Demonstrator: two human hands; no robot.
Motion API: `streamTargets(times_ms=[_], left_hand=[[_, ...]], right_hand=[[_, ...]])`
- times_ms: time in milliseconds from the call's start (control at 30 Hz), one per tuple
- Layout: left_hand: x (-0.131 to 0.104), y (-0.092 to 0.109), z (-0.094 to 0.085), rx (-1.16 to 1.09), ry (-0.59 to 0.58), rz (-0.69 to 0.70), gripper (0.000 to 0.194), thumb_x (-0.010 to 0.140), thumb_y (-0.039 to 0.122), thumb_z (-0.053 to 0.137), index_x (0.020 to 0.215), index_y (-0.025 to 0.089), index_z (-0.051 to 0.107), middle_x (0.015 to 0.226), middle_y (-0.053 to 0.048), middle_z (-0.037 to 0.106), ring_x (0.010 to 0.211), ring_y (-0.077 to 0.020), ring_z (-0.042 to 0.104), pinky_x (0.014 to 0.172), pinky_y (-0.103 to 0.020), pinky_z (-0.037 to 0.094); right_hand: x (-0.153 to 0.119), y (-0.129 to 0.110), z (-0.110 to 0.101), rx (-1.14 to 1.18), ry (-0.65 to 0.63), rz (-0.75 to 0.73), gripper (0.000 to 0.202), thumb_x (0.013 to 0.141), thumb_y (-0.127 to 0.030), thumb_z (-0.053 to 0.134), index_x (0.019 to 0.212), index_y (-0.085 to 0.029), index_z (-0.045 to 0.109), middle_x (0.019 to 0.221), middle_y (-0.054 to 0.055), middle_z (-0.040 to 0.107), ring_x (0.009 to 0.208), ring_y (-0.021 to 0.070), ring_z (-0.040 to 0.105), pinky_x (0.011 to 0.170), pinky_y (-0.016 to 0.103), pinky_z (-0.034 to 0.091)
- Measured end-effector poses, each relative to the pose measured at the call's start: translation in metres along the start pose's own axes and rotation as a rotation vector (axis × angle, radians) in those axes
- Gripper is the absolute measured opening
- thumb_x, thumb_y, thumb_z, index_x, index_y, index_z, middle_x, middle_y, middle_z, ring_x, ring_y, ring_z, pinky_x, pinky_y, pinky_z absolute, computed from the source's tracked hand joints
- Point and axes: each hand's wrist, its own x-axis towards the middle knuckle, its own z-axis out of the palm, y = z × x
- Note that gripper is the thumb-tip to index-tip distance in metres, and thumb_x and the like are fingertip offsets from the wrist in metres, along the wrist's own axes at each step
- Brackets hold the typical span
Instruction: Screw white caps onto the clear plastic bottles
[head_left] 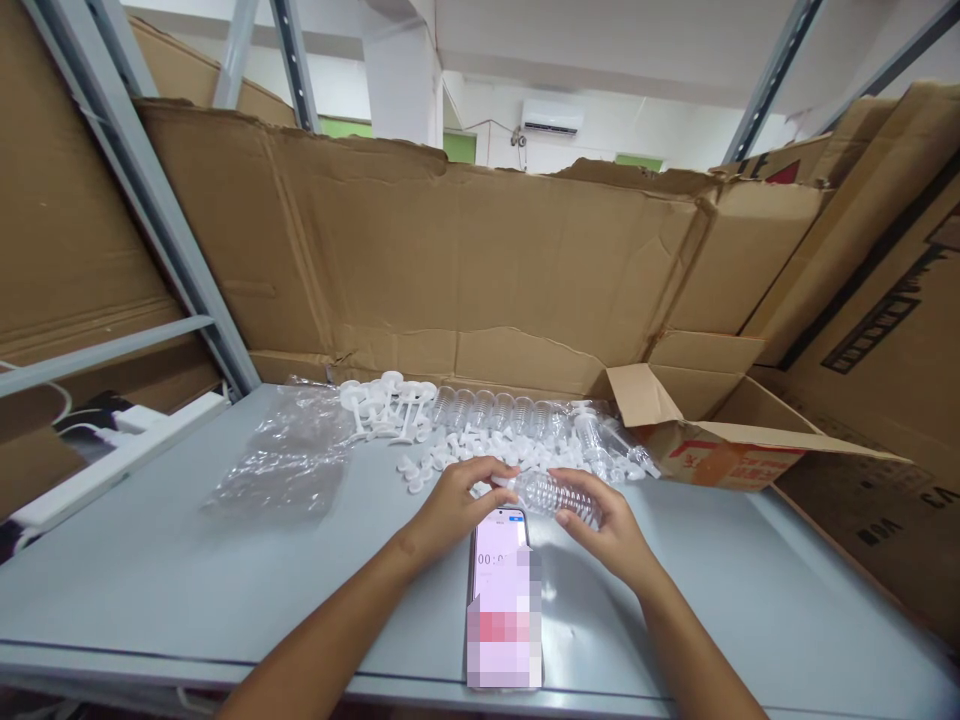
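Note:
A clear ribbed plastic bottle (555,495) lies sideways between my hands, above the top end of a phone (504,590). My right hand (611,525) is closed around its right end. At the bottle's left end, my left hand (457,500) pinches a small white cap (504,483) between thumb and fingers. Just beyond my hands is a pile of small white plastic parts (487,447). Behind it stands a row of clear ribbed bottles (493,410), with larger white disc-ended pieces (386,400) to their left.
Crumpled clear plastic bags (289,450) lie on the grey table (360,585) at the left. A white power strip (120,470) runs along the left edge. An open cardboard box (720,455) stands at right. Cardboard sheets (480,260) wall the back.

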Motion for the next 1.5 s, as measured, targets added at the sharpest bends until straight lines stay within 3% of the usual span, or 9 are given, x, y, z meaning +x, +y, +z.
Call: streamTargets(times_ms=[233,333,433,533,767,867,1033,1267,1500], left_hand=[[0.0,0.005,-0.001,0.033,-0.01,0.132,0.016,0.075,0.028,0.059,0.088,0.019,0.064,0.094,-0.006,0.065,0.091,-0.018,0.057,0.085,-0.031,0.043],[0.0,0.005,-0.003,0.063,-0.027,0.196,0.017,0.077,0.028,0.058,0.09,0.021,0.064,0.095,-0.006,0.065,0.092,-0.0181,0.057,0.084,-0.031,0.044],[-0.001,0.004,-0.005,0.098,-0.051,0.25,0.018,0.078,0.028,0.057,0.093,0.021,0.064,0.096,-0.006,0.065,0.092,-0.0184,0.058,0.083,-0.032,0.044],[-0.001,0.002,-0.007,0.119,-0.078,0.303,0.019,0.079,0.026,0.055,0.096,0.021,0.063,0.097,-0.006,0.065,0.093,-0.0176,0.057,0.084,-0.031,0.044],[-0.003,0.005,-0.005,0.144,-0.086,0.337,0.019,0.08,0.024,0.053,0.097,0.021,0.061,0.098,-0.006,0.064,0.095,-0.0167,0.056,0.087,-0.03,0.042],[-0.002,0.006,-0.001,0.031,-0.057,0.149,0.022,0.079,0.03,0.055,0.098,0.022,0.059,0.099,-0.006,0.062,0.09,-0.0169,0.056,0.083,-0.03,0.042],[-0.002,0.004,0.007,-0.359,-0.18,-0.133,0.038,0.08,0.039,0.051,0.114,0.023,0.044,0.085,-0.003,0.058,0.079,-0.0143,0.057,0.071,-0.027,0.043],[0.001,-0.001,0.006,-0.423,-0.15,-0.216,0.035,0.081,0.047,0.045,0.102,0.019,0.048,0.072,-0.001,0.055,0.062,-0.0102,0.05,0.062,-0.024,0.039],[0.003,-0.003,0.004,-0.429,-0.201,-0.297,0.033,0.079,0.048,0.048,0.092,0.018,0.05,0.064,0.001,0.054,0.052,-0.0076,0.045,0.055,-0.021,0.034]], right_hand=[[0.001,-0.005,0.0,0.159,-0.016,0.114,0.031,0.075,-0.035,0.06,0.103,-0.022,0.058,0.107,0.008,0.06,0.102,0.0238,0.055,0.088,0.038,0.044],[0.002,-0.004,0.001,0.291,-0.041,0.231,0.033,0.072,-0.04,0.061,0.099,-0.021,0.06,0.102,0.008,0.061,0.089,0.0221,0.059,0.071,0.032,0.05],[0.002,-0.004,0.004,0.497,-0.078,0.381,0.035,0.073,-0.044,0.06,0.097,-0.018,0.06,0.081,0.005,0.062,0.059,0.0144,0.057,0.047,0.025,0.042],[0.002,-0.006,0.005,0.688,-0.126,0.455,0.033,0.076,-0.044,0.057,0.092,-0.016,0.061,0.062,0.001,0.056,0.048,0.0106,0.05,0.041,0.021,0.033],[0.002,-0.008,0.005,0.812,-0.168,0.575,0.032,0.076,-0.044,0.055,0.087,-0.015,0.063,0.059,0.001,0.054,0.043,0.0086,0.049,0.034,0.018,0.025],[0.002,-0.009,0.005,0.774,-0.128,0.511,0.034,0.076,-0.046,0.055,0.089,-0.015,0.061,0.062,0.002,0.056,0.047,0.01,0.051,0.037,0.02,0.031],[0.004,-0.006,0.007,0.49,0.033,0.362,0.033,0.073,-0.042,0.06,0.095,-0.018,0.06,0.077,0.004,0.06,0.056,0.0128,0.055,0.048,0.025,0.042],[0.002,-0.003,0.007,0.149,0.025,0.122,0.031,0.075,-0.035,0.06,0.103,-0.023,0.056,0.106,0.007,0.059,0.099,0.0224,0.055,0.085,0.037,0.044],[0.0,-0.007,0.007,-0.076,0.014,-0.078,0.034,0.077,-0.029,0.059,0.11,-0.025,0.053,0.109,0.008,0.055,0.103,0.0236,0.052,0.087,0.039,0.043]])
